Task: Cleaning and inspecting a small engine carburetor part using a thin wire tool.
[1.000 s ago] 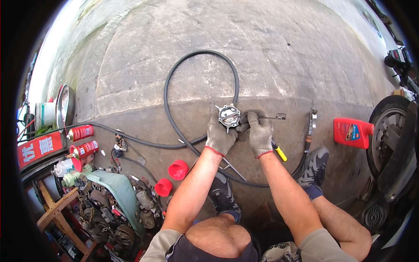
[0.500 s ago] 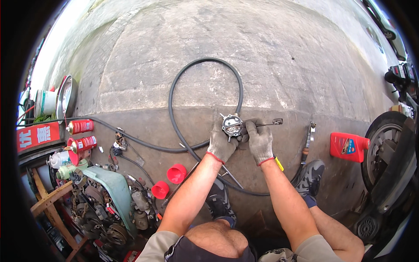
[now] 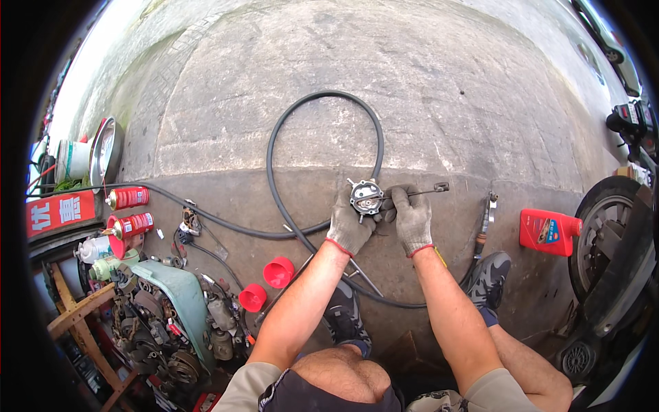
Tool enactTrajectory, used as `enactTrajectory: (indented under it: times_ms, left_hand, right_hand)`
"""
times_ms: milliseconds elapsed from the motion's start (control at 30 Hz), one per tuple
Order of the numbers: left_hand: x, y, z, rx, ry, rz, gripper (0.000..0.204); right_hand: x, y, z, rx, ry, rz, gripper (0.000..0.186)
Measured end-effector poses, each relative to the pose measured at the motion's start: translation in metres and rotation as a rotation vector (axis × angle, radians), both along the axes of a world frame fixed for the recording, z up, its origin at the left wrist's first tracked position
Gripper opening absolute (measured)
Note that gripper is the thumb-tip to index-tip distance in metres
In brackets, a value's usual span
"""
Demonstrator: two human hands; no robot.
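Note:
A small round metal carburetor (image 3: 366, 197), its open face turned up with recesses and fittings showing, rests in my left hand (image 3: 351, 221). That hand wears a grey work glove with a red cuff, and its fingers curl round the part's lower side. Close beside it, my right hand (image 3: 411, 218), gloved alike, pinches a thin dark rod-like tool (image 3: 427, 191). The rod's blocky end (image 3: 441, 187) sticks out to the right. Its other end points toward the carburetor; whether they touch is hard to see.
A black hose (image 3: 270, 147) loops on the concrete around my work. Red cups (image 3: 278, 272), spray cans (image 3: 128, 198) and a teal bin (image 3: 180, 295) by piled metal parts lie left. An air blow gun (image 3: 487, 223), a red oil jug (image 3: 547, 232) and a wheel (image 3: 604, 233) stand right.
My right hand has shifted slightly right and turned a little, and the rod's outer end has moved slightly up and right. The left hand still holds the carburetor almost unmoved.

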State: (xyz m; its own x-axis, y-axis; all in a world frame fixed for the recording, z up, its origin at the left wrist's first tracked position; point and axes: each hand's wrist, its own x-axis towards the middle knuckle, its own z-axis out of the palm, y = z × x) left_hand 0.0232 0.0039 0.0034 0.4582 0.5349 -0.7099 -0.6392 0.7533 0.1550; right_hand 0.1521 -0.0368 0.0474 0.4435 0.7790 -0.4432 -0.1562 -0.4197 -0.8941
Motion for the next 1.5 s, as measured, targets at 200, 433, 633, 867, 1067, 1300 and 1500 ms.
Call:
enactTrajectory:
  times_ms: [200, 433, 633, 867, 1067, 1300, 1500]
  left_hand:
    - [-0.007, 0.001, -0.003, 0.039, -0.112, -0.022, 0.062]
    - [-0.004, 0.002, 0.004, 0.032, -0.073, -0.030, 0.063]
    - [-0.004, 0.000, 0.007, 0.072, -0.159, -0.025, 0.064]
    - [-0.007, 0.000, -0.002, 0.083, -0.115, -0.047, 0.063]
    - [-0.001, 0.003, 0.012, 0.007, -0.093, -0.003, 0.062]
    - [0.002, 0.000, 0.012, 0.009, -0.035, 0.002, 0.058]
    - [0.002, 0.000, 0.012, 0.020, -0.002, 0.009, 0.049]
  right_hand:
    - [-0.005, 0.004, -0.001, -0.010, 0.027, -0.001, 0.021]
    - [-0.008, -0.002, -0.007, 0.041, 0.122, -0.113, 0.021]
    - [-0.009, -0.001, -0.009, -0.003, -0.002, 0.007, 0.020]
    - [-0.009, -0.004, -0.009, 0.040, 0.146, -0.075, 0.019]
    - [-0.013, -0.006, -0.005, 0.006, -0.023, -0.005, 0.017]
    - [-0.017, -0.012, 0.003, 0.092, -0.171, 0.047, 0.013]
    - [-0.021, -0.011, 0.006, 0.099, -0.216, 0.075, 0.012]
